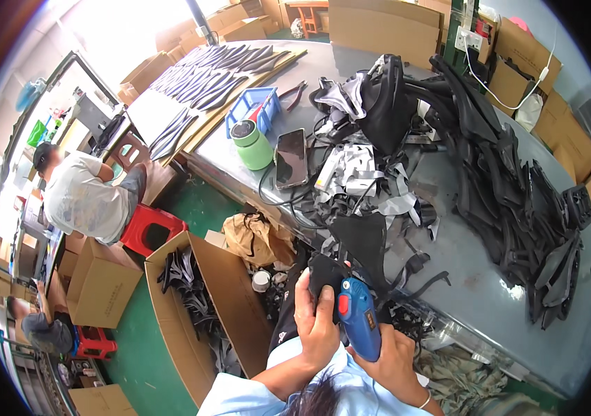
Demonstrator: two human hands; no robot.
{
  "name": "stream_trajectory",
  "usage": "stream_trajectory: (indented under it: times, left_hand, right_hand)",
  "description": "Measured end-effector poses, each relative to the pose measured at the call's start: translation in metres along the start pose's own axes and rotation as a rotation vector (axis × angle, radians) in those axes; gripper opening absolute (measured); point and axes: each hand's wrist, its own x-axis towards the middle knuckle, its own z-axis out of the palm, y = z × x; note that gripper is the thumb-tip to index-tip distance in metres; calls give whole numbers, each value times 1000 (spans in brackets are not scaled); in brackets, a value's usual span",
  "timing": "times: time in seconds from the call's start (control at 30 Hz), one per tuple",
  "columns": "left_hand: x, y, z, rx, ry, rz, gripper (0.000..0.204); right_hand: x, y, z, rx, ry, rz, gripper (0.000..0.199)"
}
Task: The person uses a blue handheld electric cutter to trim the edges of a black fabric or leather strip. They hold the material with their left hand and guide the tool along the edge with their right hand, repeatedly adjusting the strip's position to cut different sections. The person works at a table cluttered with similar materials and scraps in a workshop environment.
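Person at the near edge of a grey surface, both hands low and just short of that edge, over the lap.

Left hand: thumb and fingers pinching a small black piece, which stands up out of the grip. Right hand: fingers closed around the lower end of a blue handheld tool with a red button; how the fingertips sit underneath, cannot tell.

Key relation: black piece lies up and to the left of the right hand, at the tool's head end. Tool's long axis slants from the right hand, lower right, to its head, upper left, beside the piece. Contact between head and piece: cannot tell. Left hand is the nearer to the piece, being on it; right hand sits back at the tool's far end.

Just beyond, a flat black panel lies by the surface's near edge. Further in, grey and white scraps. Toward the left end of that same edge: dark phone, green bottle, blue basket. Long heap of black parts along the surface's right side. On the floor, left of the left hand, an open cardboard box with dark strips inside.
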Motion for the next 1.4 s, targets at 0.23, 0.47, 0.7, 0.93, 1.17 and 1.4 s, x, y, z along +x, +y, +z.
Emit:
stream_trajectory:
  times: [0.23,0.47,0.7,0.93,1.17,1.4]
  left_hand:
    - [-3,-9,-12,164,-96,49,34]
    - [0,-1,-23,293,-207,78,42]
    - [10,14,-21,458,-510,-12,34]
    - [-2,13,-2,345,-107,453,25]
    - [-33,-41,3,-148,-463,-352,37]
    - [-17,-21,7,-329,-138,-333,44]
  right_hand:
    - [6,-1,-4,-1,23,-48,48]
    - [13,-3,-17,14,17,-49,51]
    - [44,8,-35,287,245,153,51]
    - [55,16,-46,531,307,293,47]
    - [58,4,-42,773,323,259,44]
    - [54,4,-29,637,435,252,43]
